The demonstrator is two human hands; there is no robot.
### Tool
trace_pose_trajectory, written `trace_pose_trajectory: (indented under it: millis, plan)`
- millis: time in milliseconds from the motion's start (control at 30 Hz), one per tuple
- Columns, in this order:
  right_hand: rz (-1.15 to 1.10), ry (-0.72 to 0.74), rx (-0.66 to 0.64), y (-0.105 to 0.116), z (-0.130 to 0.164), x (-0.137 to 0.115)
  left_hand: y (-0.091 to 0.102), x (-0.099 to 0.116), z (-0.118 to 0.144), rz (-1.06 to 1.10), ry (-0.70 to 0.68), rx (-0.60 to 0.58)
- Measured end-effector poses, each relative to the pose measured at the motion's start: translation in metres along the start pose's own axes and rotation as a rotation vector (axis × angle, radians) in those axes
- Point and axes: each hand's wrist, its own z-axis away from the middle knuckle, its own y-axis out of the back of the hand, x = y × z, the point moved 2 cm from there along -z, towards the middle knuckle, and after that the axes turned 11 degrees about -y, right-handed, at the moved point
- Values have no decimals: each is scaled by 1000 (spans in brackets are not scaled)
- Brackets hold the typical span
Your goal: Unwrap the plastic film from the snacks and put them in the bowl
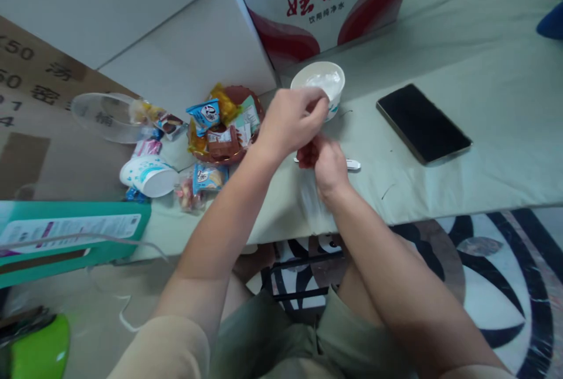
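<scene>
Both my hands meet over the pale green table (pixel 440 179). My left hand (pixel 288 118) pinches at the top of a small dark red snack packet (pixel 308 155), and my right hand (pixel 329 168) grips the same packet from below. Just behind my hands stands a white paper bowl (pixel 319 77) holding something white. A small white object (pixel 353 163) lies on the table beside my right hand, partly hidden.
A brown dish (pixel 246 150) piled with wrapped snacks sits to the left, with loose packets (pixel 206 178), a tipped paper cup (pixel 147 175) and a clear lid (pixel 105 115). A black phone (pixel 422 124) lies right. A red-and-white carton (pixel 325 3) stands behind; a teal box (pixel 70 238) lower left.
</scene>
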Motion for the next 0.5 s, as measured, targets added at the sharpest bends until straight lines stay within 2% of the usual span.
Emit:
trace_pose_trajectory:
  millis: [100, 233, 367, 433, 500]
  plan:
    - [26, 25, 36, -5, 4, 6, 2, -6, 18, -52, -19, -10]
    - [104, 5, 21, -15, 7, 10, 14, -15, 3, -109, -36, 0]
    - [138, -17, 25, -23, 5, 10, 16, -14, -33, -298, -56, -209]
    - [146, -19, 16, -25, 3, 10, 7, -16, -52, -408, -39, -347]
    - [163, -20, -11, -26, 1, 11, -4, -26, -67, -495, 36, -494]
